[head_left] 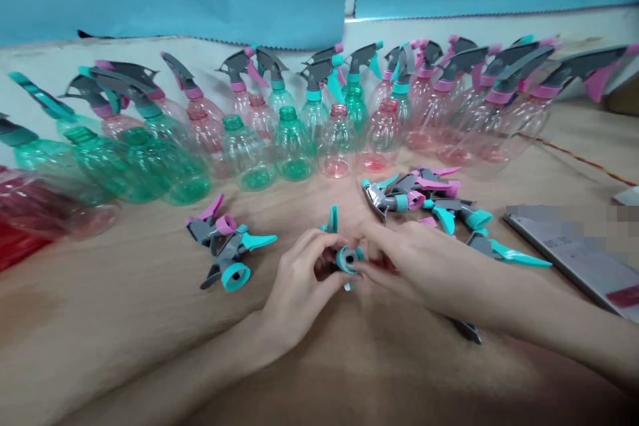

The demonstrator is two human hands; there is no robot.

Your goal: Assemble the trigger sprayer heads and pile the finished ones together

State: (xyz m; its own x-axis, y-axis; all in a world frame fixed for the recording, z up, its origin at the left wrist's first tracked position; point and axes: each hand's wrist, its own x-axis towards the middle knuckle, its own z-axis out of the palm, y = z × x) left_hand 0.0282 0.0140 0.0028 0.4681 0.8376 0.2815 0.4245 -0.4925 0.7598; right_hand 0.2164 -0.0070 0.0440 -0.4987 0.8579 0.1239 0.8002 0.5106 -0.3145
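My left hand (299, 286) and my right hand (404, 259) meet at the middle of the table, both closed around one grey and teal spray trigger head (344, 256). Its teal screw collar faces me and its teal lever sticks up behind my fingers. Two loose trigger heads (227, 246), one with pink parts and one with teal, lie just left of my left hand. A pile of several more trigger heads (429, 203) lies just beyond my right hand.
Rows of clear green and pink plastic bottles (294, 146) stand across the back of the brown table (150, 319), some capped with trigger heads, some uncapped. A flat printed sheet (584, 259) lies at the right edge. Blue panels rise behind.
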